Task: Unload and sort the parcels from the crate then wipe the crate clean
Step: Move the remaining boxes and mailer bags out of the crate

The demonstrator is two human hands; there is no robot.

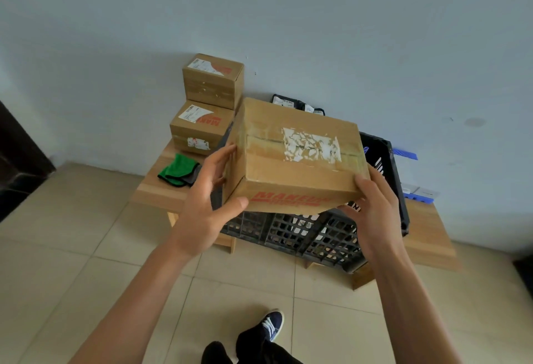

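Pale wall behind, low wooden worktop (153,190) below, and I'm holding the big cardboard parcel (297,155) over the black crate (302,236). My left hand (210,196) and right hand (372,205) are clamping its opposite near corners, fingers spread flat. It's looking stiff, taped smooth, maybe slippery, so I'm supporting it underneath. 2 stacked boxes (206,106) are waiting beside the green cloth (178,170).

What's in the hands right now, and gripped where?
Both hands, left and right, hold the large cardboard box by its near bottom corners.
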